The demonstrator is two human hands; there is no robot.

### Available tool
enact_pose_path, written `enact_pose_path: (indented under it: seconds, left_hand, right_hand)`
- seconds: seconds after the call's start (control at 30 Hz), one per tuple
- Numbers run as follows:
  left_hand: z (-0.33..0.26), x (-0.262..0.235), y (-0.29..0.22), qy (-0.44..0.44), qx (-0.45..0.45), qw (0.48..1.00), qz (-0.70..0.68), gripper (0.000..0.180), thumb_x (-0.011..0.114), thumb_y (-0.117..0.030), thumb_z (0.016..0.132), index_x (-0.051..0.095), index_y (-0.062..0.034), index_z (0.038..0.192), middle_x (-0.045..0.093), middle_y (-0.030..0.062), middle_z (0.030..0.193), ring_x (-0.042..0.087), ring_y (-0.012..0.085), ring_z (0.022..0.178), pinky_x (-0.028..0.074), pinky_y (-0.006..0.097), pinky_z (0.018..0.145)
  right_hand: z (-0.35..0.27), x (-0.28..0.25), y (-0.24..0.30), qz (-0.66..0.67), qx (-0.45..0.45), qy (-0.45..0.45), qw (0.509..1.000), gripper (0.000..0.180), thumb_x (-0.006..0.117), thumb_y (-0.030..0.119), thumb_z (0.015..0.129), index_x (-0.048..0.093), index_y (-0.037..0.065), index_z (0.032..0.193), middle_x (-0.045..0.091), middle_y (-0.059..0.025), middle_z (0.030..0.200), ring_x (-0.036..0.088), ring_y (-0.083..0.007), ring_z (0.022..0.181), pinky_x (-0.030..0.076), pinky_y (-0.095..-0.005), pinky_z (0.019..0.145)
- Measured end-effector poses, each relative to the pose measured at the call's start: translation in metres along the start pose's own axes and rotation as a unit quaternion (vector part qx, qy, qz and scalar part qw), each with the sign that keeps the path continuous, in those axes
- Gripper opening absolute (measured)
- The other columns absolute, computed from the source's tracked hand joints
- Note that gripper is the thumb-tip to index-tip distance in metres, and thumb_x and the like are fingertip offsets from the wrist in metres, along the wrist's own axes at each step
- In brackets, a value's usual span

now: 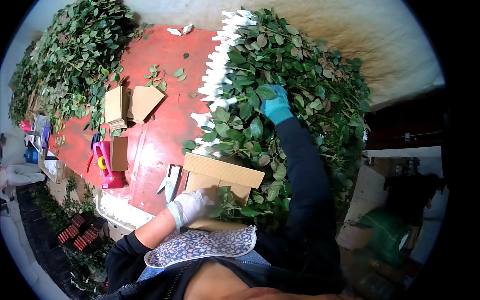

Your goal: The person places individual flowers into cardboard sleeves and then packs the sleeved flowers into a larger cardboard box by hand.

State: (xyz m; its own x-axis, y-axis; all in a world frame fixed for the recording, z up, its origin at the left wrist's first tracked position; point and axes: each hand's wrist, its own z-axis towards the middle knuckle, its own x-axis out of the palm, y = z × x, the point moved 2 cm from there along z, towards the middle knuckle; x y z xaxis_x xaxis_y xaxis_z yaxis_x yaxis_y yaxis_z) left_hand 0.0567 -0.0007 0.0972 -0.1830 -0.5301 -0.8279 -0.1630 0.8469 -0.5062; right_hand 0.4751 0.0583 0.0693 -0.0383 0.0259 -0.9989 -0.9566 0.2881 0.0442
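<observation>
My right hand (276, 105), in a blue glove, reaches into a large heap of leafy rose stems (310, 95). Its fingers are closed round a leafy stem, partly hidden by a leaf; a white-wrapped head (223, 104) lies at that stem's left end. Several more white-wrapped heads line the heap's left side. Close to my body, my left hand (189, 207), in a white glove, is curled at the lower edge of a folded cardboard sheet (222, 172). Leaves lie in the sheet's fold. What the left fingers hold, if anything, is hidden.
The red table (165, 65) carries stacked cardboard pieces (117, 107), grey-white shears (170, 182), a pink tape dispenser (107, 167) and a brown block (119, 154). Another leafy heap (80, 55) fills the far left. A white-lined tray (122, 212) sits by the near edge.
</observation>
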Motion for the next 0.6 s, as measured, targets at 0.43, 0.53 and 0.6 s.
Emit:
enact_pose_path:
  seconds: [0.43, 0.53, 0.6]
  left_hand:
    - [0.001, -0.003, -0.001, 0.045, -0.037, 0.997, -0.044, 0.033, 0.074, -0.022, 0.073, 0.061, -0.0083, 0.1, 0.052, 0.0135, 0.095, 0.064, 0.0328, 0.081, 0.053, 0.042, 0.07]
    - [-0.001, 0.004, 0.002, 0.046, -0.034, 0.998, -0.026, 0.032, 0.073, -0.024, 0.074, 0.061, -0.0087, 0.099, 0.052, 0.0125, 0.093, 0.063, 0.0321, 0.08, 0.053, 0.042, 0.069]
    - [-0.003, 0.017, 0.006, 0.035, -0.03, 0.999, -0.017, 0.03, 0.072, -0.025, 0.075, 0.061, -0.0091, 0.097, 0.052, 0.0116, 0.091, 0.063, 0.0313, 0.08, 0.053, 0.041, 0.067]
  right_hand:
    - [-0.119, -0.061, -0.025, 0.067, -0.112, -0.112, 0.985, 0.018, 0.065, 0.023, 0.075, 0.06, 0.01, 0.087, 0.061, -0.0125, 0.088, 0.06, -0.0334, 0.084, 0.049, -0.0451, 0.072]
    - [-0.102, -0.041, -0.011, 0.046, -0.109, -0.108, 0.987, 0.028, 0.067, 0.025, 0.077, 0.063, 0.017, 0.104, 0.062, -0.0065, 0.102, 0.061, -0.0305, 0.093, 0.05, -0.0434, 0.081]
    - [-0.078, -0.035, 0.005, 0.016, -0.016, -0.036, 0.999, 0.048, 0.066, 0.026, 0.082, 0.056, 0.02, 0.129, 0.057, -0.0062, 0.13, 0.058, -0.0277, 0.115, 0.046, -0.0403, 0.096]
